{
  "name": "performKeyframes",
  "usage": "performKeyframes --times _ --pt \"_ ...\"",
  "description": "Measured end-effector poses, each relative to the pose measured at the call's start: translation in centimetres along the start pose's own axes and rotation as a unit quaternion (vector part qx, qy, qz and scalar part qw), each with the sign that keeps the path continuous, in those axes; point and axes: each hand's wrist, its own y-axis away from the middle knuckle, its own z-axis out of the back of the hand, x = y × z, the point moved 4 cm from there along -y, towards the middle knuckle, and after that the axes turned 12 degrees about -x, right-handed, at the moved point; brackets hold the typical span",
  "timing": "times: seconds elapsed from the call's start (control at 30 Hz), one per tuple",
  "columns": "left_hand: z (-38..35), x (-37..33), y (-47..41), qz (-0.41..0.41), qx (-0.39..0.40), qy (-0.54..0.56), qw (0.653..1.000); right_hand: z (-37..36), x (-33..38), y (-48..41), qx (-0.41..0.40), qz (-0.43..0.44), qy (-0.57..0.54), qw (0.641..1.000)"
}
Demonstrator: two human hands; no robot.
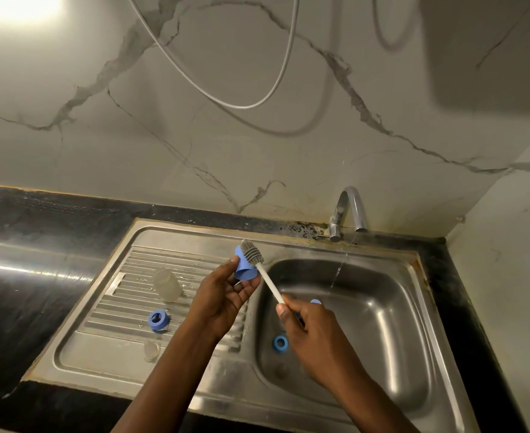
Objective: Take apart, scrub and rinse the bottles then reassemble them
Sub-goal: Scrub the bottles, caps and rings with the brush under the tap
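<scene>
Black counter w/ steel sink set in it. On the drainboard lie a clear bottle body on its side, a blue collar ring and a clear teat nearer the front. Left hand holds the blue cap, thumb on its side, fingers curled under. Bottle brush has its grey head against the cap's outside. Prob. best to turn the cap while sweeping bristles round, then inside. Right hand grips the handle end, fingers closed. A 2nd blue ring sits in the basin; tap runs a thin stream.

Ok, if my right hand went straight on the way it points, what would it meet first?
Probably the blue cap held in your left hand; the brush seems to touch it.
</scene>
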Motion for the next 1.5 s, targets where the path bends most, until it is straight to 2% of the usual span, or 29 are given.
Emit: performKeyframes --times 0.23,0.4,0.93,1.17,1.37,1.5 --pt "0.2 -0.1 -0.3 0.006 -0.017 0.028 0.999 -0.1 -0.8 1.3 0.017 -0.016 -0.006 1.0" --pt "-0.4 0.9 0.7 0.011 0.005 0.046 0.999 0.2 -0.6 0.1 -0.009 -0.01 0.012 1.0" --pt "-0.6 1.3 1.6 0.052 0.041 0.075 0.995 -0.7 0.2 -2.3 -0.002 0.011 -0.012 1.0" --pt "-0.1 1.2 0.7 -0.016 -0.005 -0.029 0.999 -0.6 0.1 -1.7 -0.004 0.001 -0.018 1.0" --pt "0.1 0.8 0.2 -0.016 -0.018 -0.002 1.0 -0.5 -0.4 -0.2 0.012 -0.004 -0.016 1.0" --pt "0.3 0.3 -0.4 -0.045 -0.039 0.02 0.998 -0.7 -0.6 0.9 0.024 -0.019 -0.013 0.999"
